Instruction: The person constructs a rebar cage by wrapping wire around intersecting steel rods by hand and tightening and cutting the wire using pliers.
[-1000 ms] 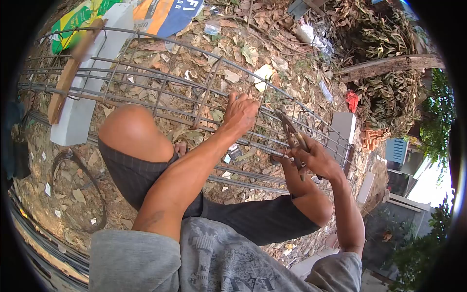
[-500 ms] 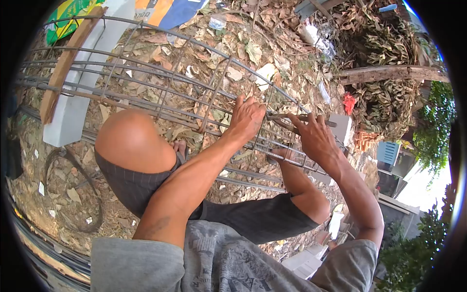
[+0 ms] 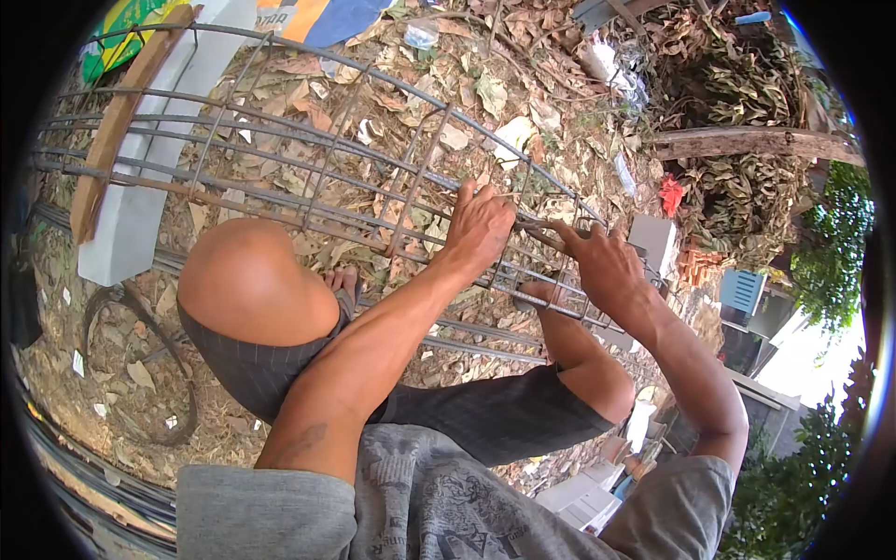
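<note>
A long rebar cage point(image 3: 408, 201) of several lengthwise bars and square stirrups lies slantwise across my view. My left hand point(image 3: 481, 227) is closed around one of its bars beside a stirrup. My right hand point(image 3: 611, 269) grips the handles of a pair of pincers point(image 3: 547, 232). The jaws sit at the bar and stirrup crossing just right of my left fingers. Whatever is between the jaws is too small to make out.
A wooden batten point(image 3: 131, 121) and a pale grey block point(image 3: 140, 210) support the cage's left end. A coil of wire point(image 3: 191, 373) lies on leaf-strewn ground at lower left. A light block point(image 3: 651, 241) stands beyond my right hand. My knees flank the cage.
The pincers' handles have come closer together and my right fingers have closed further around them. My right elbow has swung slightly outward. My left hand stays at nearly the same spot.
</note>
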`<state>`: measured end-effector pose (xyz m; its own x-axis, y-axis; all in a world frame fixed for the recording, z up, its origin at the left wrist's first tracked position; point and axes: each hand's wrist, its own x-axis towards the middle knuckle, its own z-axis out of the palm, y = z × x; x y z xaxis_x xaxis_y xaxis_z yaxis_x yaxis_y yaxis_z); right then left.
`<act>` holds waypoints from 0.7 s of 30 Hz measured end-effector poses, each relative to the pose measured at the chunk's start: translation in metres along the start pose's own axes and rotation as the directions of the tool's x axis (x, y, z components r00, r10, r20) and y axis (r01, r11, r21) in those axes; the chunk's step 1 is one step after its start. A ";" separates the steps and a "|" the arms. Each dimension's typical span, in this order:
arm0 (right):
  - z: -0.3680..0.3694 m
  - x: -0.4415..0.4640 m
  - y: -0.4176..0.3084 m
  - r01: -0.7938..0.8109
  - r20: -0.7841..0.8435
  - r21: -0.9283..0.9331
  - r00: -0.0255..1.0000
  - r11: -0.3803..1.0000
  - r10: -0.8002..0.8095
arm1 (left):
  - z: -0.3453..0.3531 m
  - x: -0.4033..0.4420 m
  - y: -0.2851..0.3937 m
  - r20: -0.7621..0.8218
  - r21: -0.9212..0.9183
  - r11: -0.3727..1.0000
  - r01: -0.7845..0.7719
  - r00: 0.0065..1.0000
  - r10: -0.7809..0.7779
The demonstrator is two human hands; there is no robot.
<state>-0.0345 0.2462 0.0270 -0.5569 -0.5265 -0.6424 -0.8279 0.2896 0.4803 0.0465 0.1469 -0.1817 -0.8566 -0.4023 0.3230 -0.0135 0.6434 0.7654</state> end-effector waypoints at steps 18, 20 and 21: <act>-0.005 0.026 0.045 0.083 0.244 0.545 0.937 0.835 -0.252 | -0.003 0.001 0.000 0.048 -0.028 0.999 0.025 0.999 -0.024; -0.022 0.029 0.047 -0.246 0.537 0.719 0.790 0.650 -0.295 | -0.003 0.000 0.000 0.037 -0.045 0.999 0.020 0.999 -0.018; -0.023 0.026 0.047 -0.251 0.522 0.729 0.806 0.637 -0.279 | -0.003 0.002 0.002 0.047 -0.049 0.999 0.015 0.999 -0.013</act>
<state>-0.0866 0.2277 0.0470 -0.2524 -0.0879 -0.9636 -0.4359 0.8994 0.0321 0.0465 0.1453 -0.1782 -0.8796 -0.3797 0.2865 -0.0012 0.6041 0.7969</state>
